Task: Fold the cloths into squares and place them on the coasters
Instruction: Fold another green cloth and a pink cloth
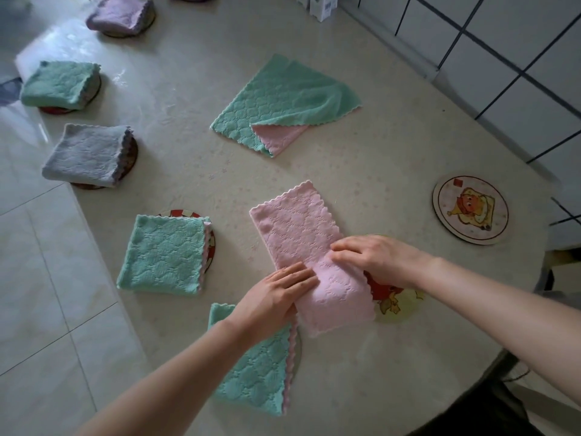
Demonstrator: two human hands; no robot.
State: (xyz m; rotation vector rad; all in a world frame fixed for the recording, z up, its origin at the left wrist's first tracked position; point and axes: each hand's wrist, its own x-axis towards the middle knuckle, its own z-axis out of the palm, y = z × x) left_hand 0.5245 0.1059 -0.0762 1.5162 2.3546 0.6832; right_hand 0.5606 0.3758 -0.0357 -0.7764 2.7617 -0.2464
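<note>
Hands work at the near middle of the round table [361, 158], seen from the head camera. A pink cloth [301, 243], already folded into a long strip, lies there with its far end flat on the tabletop and its near end raised into a rounded fold. The left hand [276, 297] grips the left side of that raised fold, fingers laid flat together over the top. The right hand [374, 256] presses on the fold from the right, its fingers bent and pinching the pink fabric. Under the near right edge of the strip a coaster with a red and yellow cartoon print [393, 300] shows partly, the cloth overlapping its left side.

Well to the right sits a bare round coaster with a cartoon picture [470, 210]. Beyond the pink strip an unfolded green cloth [279, 102] lies spread flat, one corner turned to show its pink underside.

Folded squares rest on coasters along the left rim: a green square [163, 253] just left of the hands, another green square [257, 363] partly under the left forearm, a grey square [86, 155], a green one farther back [59, 84] and a lilac one [121, 15] at the far edge.
</note>
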